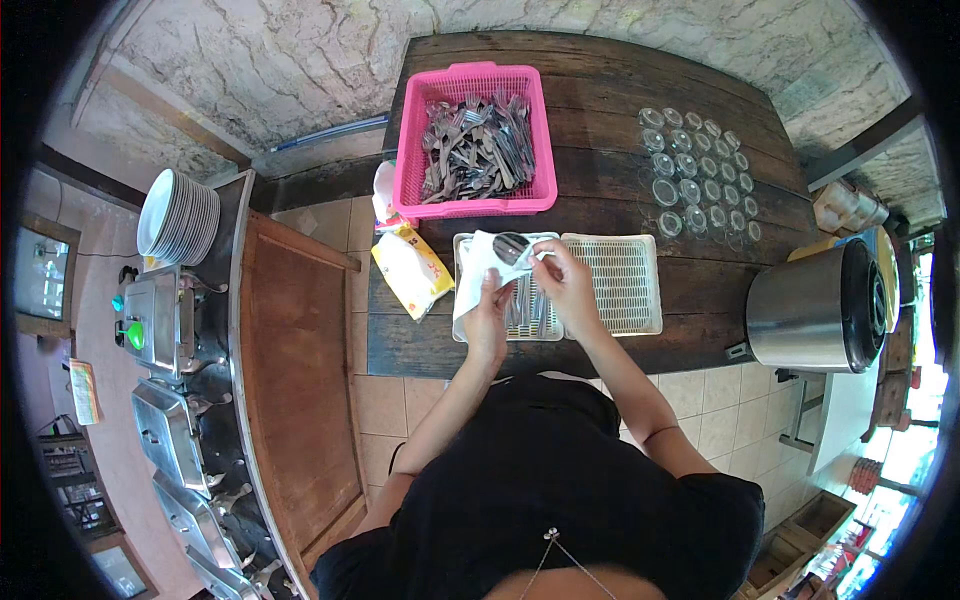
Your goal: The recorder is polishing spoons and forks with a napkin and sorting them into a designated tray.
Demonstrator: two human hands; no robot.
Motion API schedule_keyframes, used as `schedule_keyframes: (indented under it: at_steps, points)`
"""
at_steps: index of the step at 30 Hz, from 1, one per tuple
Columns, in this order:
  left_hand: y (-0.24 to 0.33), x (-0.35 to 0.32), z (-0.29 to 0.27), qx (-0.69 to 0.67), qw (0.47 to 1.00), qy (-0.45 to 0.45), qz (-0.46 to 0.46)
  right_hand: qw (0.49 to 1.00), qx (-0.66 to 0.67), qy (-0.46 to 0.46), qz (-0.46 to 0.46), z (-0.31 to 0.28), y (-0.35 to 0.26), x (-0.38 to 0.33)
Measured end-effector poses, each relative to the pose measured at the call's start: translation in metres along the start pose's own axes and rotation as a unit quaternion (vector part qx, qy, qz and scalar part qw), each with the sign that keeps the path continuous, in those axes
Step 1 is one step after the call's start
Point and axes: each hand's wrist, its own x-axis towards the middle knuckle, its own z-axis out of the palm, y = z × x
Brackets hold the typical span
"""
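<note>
A white tissue (470, 295) hangs from my left hand (486, 325), whose fingers are closed on it. Against the tissue lie dark, shiny spoon bowls (511, 247); I cannot tell how many spoons there are, and their handles are hidden. My right hand (566, 288) pinches the tissue's right edge, close beside the spoon bowls. Right below both hands is a white slotted basket (546, 333) with several pieces of metal cutlery (524, 305) inside. A second white slotted basket (640, 285) adjoins it on the right.
Behind the hands, a pink basket (475, 208) holds heaped cutlery. A yellow tissue pack (425, 265) lies left. Several glasses (690, 190) stand in rows at the right of the wooden table (590, 80), near a metal drum-shaped container (800, 308). Plates (185, 215) and chafing dishes (165, 425) line the left counter.
</note>
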Motion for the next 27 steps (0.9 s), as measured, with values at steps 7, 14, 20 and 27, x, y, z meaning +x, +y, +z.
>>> schedule_keyframes:
  at_steps: [7,14,20,27]
  points:
    - [0.011,0.0,-0.022,-0.051,0.998,0.023,-0.023,0.99,-0.116,0.028,-0.078,-0.03,-0.017,0.007]
    - [0.0,0.009,-0.053,-0.017,0.999,0.002,-0.034,0.882,-0.372,0.025,-0.287,-0.051,-0.043,0.01]
    - [0.035,0.017,-0.028,0.309,0.913,-0.134,0.232,0.729,-0.498,-0.052,-0.468,-0.064,-0.068,0.01]
    - [0.096,0.0,0.046,0.54,0.661,-0.314,0.417,0.705,-0.501,-0.084,-0.495,-0.062,-0.068,0.012]
